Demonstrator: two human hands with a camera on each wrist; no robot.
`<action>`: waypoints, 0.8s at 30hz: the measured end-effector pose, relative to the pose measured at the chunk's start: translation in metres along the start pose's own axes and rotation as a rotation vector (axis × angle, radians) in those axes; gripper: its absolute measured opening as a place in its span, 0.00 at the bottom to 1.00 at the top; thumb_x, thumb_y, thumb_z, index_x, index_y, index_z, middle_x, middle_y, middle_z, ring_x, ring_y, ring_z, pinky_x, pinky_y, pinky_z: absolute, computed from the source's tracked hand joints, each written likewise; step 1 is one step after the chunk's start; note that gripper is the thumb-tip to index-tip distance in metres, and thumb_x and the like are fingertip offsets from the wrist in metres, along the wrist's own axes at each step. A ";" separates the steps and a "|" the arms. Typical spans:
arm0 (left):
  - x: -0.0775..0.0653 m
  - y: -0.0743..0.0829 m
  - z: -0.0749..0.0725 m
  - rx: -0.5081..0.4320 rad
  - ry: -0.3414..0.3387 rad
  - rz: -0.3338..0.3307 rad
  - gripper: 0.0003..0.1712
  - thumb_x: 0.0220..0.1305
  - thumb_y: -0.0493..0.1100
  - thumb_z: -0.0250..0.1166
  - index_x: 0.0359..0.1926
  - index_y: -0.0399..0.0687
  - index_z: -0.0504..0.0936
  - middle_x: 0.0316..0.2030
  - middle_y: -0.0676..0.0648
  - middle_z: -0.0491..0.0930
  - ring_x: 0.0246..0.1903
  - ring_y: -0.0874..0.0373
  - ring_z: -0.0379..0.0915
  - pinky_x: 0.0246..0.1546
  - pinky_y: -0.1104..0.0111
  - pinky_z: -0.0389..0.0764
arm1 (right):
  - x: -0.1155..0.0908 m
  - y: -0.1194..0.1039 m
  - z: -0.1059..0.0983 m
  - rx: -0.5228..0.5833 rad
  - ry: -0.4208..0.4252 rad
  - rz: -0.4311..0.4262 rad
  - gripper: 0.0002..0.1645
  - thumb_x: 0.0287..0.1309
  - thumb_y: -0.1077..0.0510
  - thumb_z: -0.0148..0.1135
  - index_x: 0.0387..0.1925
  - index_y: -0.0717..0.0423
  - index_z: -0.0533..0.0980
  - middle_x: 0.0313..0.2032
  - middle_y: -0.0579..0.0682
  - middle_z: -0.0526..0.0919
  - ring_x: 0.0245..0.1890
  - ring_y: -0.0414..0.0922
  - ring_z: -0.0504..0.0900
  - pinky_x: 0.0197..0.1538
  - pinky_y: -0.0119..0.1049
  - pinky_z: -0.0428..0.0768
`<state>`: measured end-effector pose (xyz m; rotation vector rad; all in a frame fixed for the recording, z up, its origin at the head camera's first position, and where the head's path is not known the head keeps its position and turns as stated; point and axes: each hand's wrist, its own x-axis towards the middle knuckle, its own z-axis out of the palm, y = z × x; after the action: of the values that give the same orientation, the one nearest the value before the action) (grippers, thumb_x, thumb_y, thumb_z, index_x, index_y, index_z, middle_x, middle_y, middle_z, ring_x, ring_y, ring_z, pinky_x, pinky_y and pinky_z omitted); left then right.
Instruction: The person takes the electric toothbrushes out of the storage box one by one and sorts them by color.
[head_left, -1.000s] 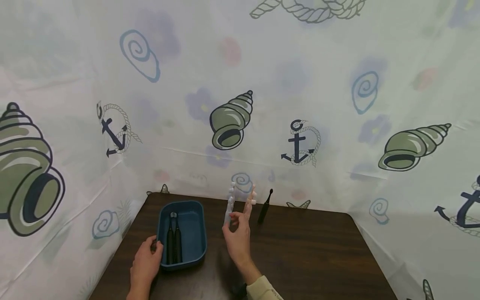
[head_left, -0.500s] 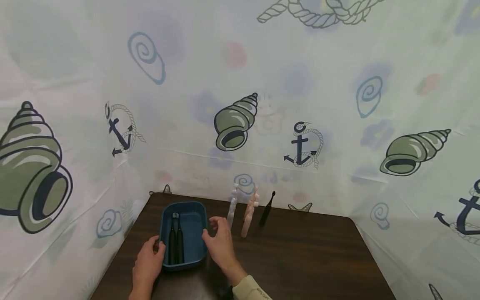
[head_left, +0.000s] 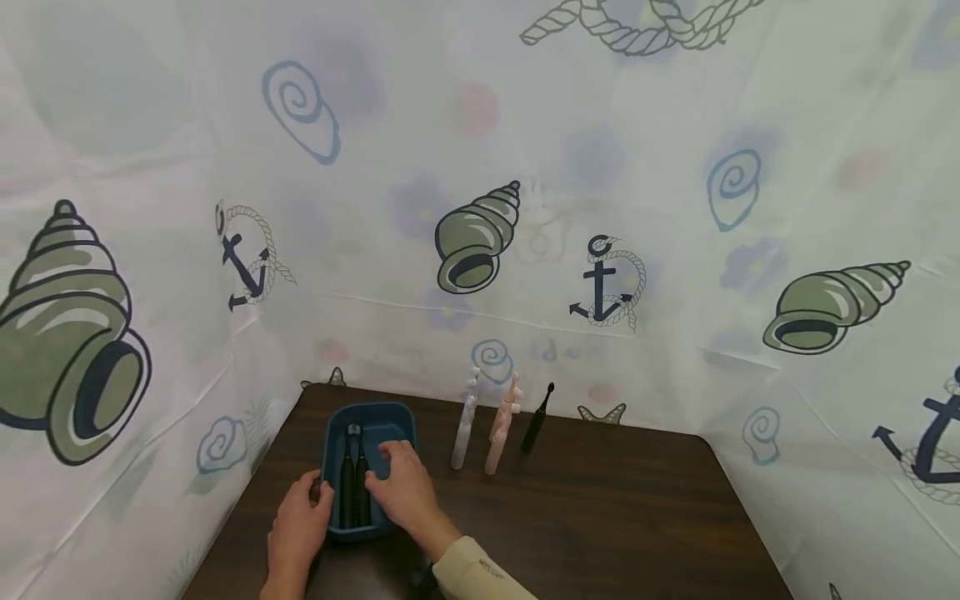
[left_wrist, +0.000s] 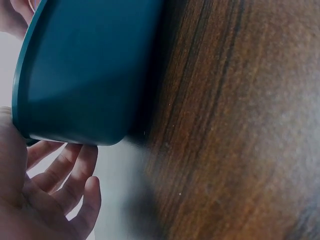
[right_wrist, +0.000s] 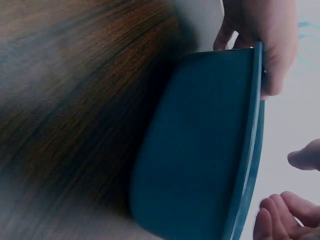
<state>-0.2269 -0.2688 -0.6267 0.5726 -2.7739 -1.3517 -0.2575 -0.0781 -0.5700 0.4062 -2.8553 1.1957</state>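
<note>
In the head view my left hand [head_left: 296, 529] grips the left side of a dark blue plastic tub [head_left: 384, 421], thumb over the rim and fingers along the outer wall. The left wrist view shows those fingers against the tub's end wall [left_wrist: 85, 100]. Two slim black-handled toothbrush-like items [head_left: 347, 493] with greyish tips lie side by side inside. Above the tub's right half is my right hand [head_left: 405, 492], fingers loosely bent, thumb apart from them and overlapping the right black item. Nothing shows between its fingertips in the right wrist view.
Right of the tub, on the dark wooden table [head_left: 600, 508], are a whitish slender item [head_left: 464, 425] with a knobbly top, a similar pink one [head_left: 498, 437] and a slim black toothbrush-like item [head_left: 535, 429]. A patterned cloth [head_left: 660, 292] hangs behind the table.
My right hand has moved left from beside the whitish and pink items, past the tub's right rim, to over the tub. My left hand keeps its grip on the tub.
</note>
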 end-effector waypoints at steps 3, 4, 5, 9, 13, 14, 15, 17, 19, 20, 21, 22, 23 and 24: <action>-0.001 -0.001 0.000 -0.001 0.008 0.015 0.33 0.80 0.57 0.49 0.75 0.44 0.70 0.62 0.35 0.79 0.56 0.39 0.80 0.48 0.36 0.75 | 0.004 -0.003 0.006 -0.043 -0.050 0.031 0.30 0.66 0.45 0.73 0.66 0.48 0.80 0.57 0.43 0.83 0.54 0.40 0.84 0.57 0.42 0.85; -0.002 -0.002 0.001 0.000 0.010 0.020 0.32 0.80 0.57 0.50 0.75 0.45 0.71 0.63 0.36 0.79 0.57 0.39 0.80 0.49 0.36 0.76 | 0.005 -0.003 0.008 -0.063 -0.061 0.037 0.30 0.66 0.45 0.73 0.66 0.49 0.80 0.57 0.44 0.83 0.54 0.41 0.84 0.56 0.42 0.85; -0.002 -0.002 0.001 -0.001 0.016 0.025 0.32 0.80 0.56 0.50 0.75 0.45 0.71 0.63 0.36 0.80 0.57 0.40 0.80 0.49 0.35 0.76 | 0.006 -0.004 0.010 -0.078 -0.073 0.042 0.31 0.66 0.45 0.74 0.66 0.50 0.80 0.57 0.46 0.83 0.54 0.42 0.85 0.56 0.43 0.85; -0.002 -0.003 0.001 -0.005 0.033 0.039 0.32 0.80 0.56 0.51 0.75 0.45 0.72 0.63 0.37 0.80 0.57 0.39 0.81 0.50 0.34 0.76 | 0.009 -0.003 0.020 -0.122 -0.110 0.057 0.31 0.65 0.45 0.75 0.65 0.53 0.81 0.58 0.51 0.83 0.54 0.46 0.85 0.55 0.44 0.85; -0.003 -0.003 0.002 -0.010 0.037 0.033 0.32 0.80 0.56 0.51 0.75 0.44 0.72 0.62 0.37 0.80 0.57 0.40 0.80 0.50 0.34 0.76 | 0.012 -0.001 0.027 -0.127 -0.141 0.088 0.33 0.64 0.44 0.75 0.65 0.53 0.81 0.60 0.52 0.83 0.56 0.48 0.85 0.56 0.46 0.85; -0.003 -0.003 0.002 -0.011 0.037 0.031 0.32 0.80 0.56 0.50 0.75 0.45 0.72 0.62 0.37 0.80 0.57 0.40 0.80 0.50 0.34 0.76 | 0.013 -0.001 0.029 -0.126 -0.148 0.094 0.33 0.64 0.44 0.75 0.66 0.54 0.80 0.60 0.52 0.83 0.56 0.49 0.85 0.56 0.47 0.85; -0.003 -0.003 0.002 -0.011 0.040 0.030 0.32 0.79 0.56 0.50 0.74 0.45 0.72 0.62 0.37 0.80 0.57 0.40 0.80 0.49 0.35 0.76 | 0.014 -0.001 0.030 -0.127 -0.151 0.097 0.33 0.64 0.44 0.75 0.66 0.54 0.80 0.60 0.53 0.83 0.56 0.49 0.85 0.56 0.47 0.85; -0.003 -0.003 0.003 -0.012 0.048 0.029 0.31 0.79 0.56 0.51 0.74 0.45 0.73 0.61 0.38 0.81 0.56 0.40 0.81 0.49 0.35 0.76 | 0.015 0.000 0.032 -0.130 -0.157 0.103 0.34 0.63 0.44 0.75 0.65 0.55 0.81 0.60 0.53 0.83 0.56 0.50 0.84 0.57 0.47 0.85; -0.003 -0.003 0.004 -0.010 0.056 0.029 0.30 0.79 0.55 0.51 0.73 0.46 0.73 0.61 0.38 0.81 0.56 0.40 0.81 0.48 0.36 0.76 | 0.016 0.000 0.035 -0.129 -0.160 0.109 0.33 0.63 0.44 0.75 0.64 0.56 0.81 0.59 0.54 0.83 0.55 0.50 0.84 0.57 0.47 0.84; -0.003 -0.003 0.004 -0.008 0.059 0.028 0.30 0.79 0.55 0.51 0.73 0.46 0.74 0.60 0.38 0.81 0.55 0.40 0.81 0.47 0.36 0.76 | 0.016 0.000 0.036 -0.130 -0.161 0.115 0.33 0.63 0.44 0.75 0.64 0.56 0.81 0.59 0.54 0.83 0.55 0.50 0.84 0.57 0.47 0.84; -0.003 -0.002 0.004 -0.006 0.061 0.027 0.30 0.79 0.55 0.51 0.73 0.46 0.74 0.60 0.38 0.81 0.55 0.40 0.81 0.47 0.36 0.76 | 0.017 0.000 0.037 -0.131 -0.160 0.120 0.33 0.62 0.44 0.75 0.64 0.56 0.81 0.59 0.54 0.83 0.55 0.50 0.84 0.57 0.47 0.84; -0.003 -0.002 0.004 -0.006 0.062 0.026 0.30 0.79 0.55 0.51 0.73 0.46 0.74 0.59 0.38 0.82 0.55 0.40 0.81 0.47 0.37 0.76 | 0.017 0.000 0.038 -0.133 -0.159 0.123 0.33 0.62 0.44 0.75 0.63 0.56 0.81 0.59 0.54 0.83 0.55 0.50 0.84 0.57 0.47 0.84; -0.003 -0.001 0.005 -0.005 0.059 0.022 0.31 0.79 0.55 0.51 0.73 0.45 0.73 0.59 0.38 0.81 0.54 0.40 0.81 0.47 0.37 0.76 | 0.017 0.000 0.039 -0.135 -0.158 0.125 0.33 0.62 0.44 0.75 0.63 0.56 0.81 0.58 0.54 0.83 0.55 0.50 0.84 0.57 0.47 0.84; -0.003 -0.001 0.005 -0.006 0.057 0.018 0.31 0.79 0.55 0.51 0.74 0.45 0.73 0.59 0.38 0.81 0.54 0.40 0.81 0.47 0.37 0.76 | 0.017 -0.001 0.039 -0.137 -0.155 0.126 0.33 0.62 0.44 0.75 0.63 0.56 0.81 0.58 0.53 0.83 0.54 0.50 0.85 0.56 0.47 0.85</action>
<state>-0.2246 -0.2645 -0.6296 0.5745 -2.7227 -1.3181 -0.2702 -0.1097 -0.5951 0.3321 -3.1155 1.0187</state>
